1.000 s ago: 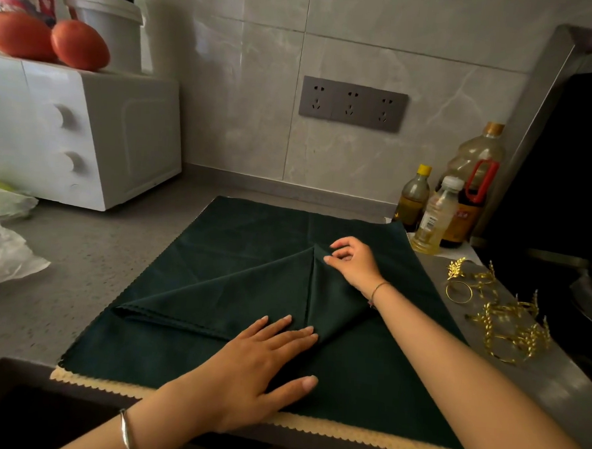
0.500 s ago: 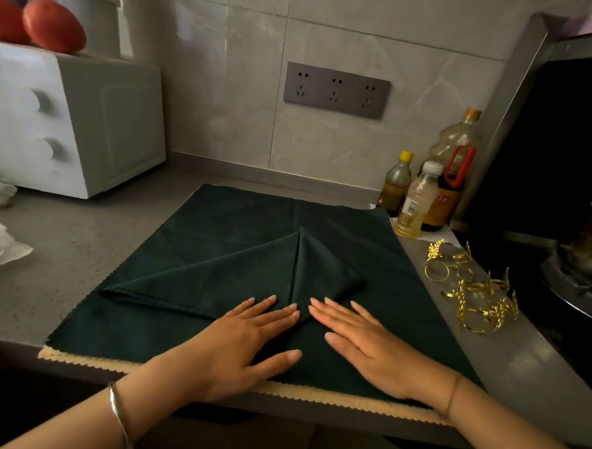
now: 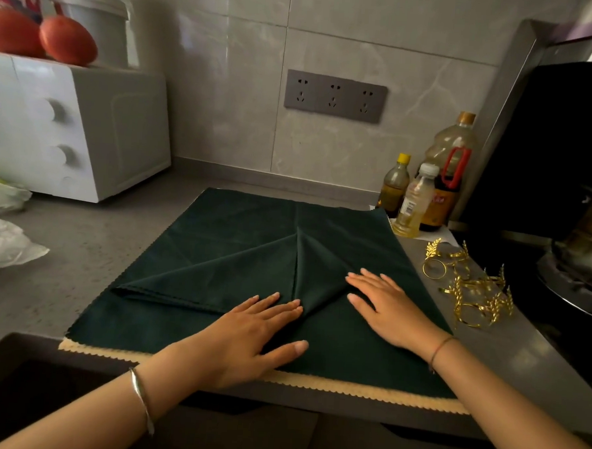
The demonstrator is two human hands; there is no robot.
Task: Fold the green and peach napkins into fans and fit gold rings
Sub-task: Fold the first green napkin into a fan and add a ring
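Observation:
A dark green napkin [image 3: 245, 242] lies spread on the grey counter, with a folded flap forming a triangle whose crease runs up the middle. Under it a peach napkin [image 3: 330, 385] shows only as a scalloped strip along the front edge. My left hand [image 3: 247, 335] lies flat with straight fingers on the folded flap near its lower point. Pressing flat on the cloth just right of the fold is my right hand [image 3: 386, 308]. Several gold leaf-shaped rings [image 3: 469, 285] lie in a heap on the counter to the right of the napkin.
A white microwave [image 3: 73, 130] with two red fruits [image 3: 67, 40] and a white tub on top stands at the back left. Plastic bags [image 3: 2, 240] lie at the left. Three bottles [image 3: 423, 196] stand at the back right, beside a black stove with a pot [image 3: 585, 246]. A dark sink [image 3: 22, 381] sits at the front left.
My right hand came back from the top of the crease to lie flat near the front, then slid right off the flap. My left hand stayed on the fold.

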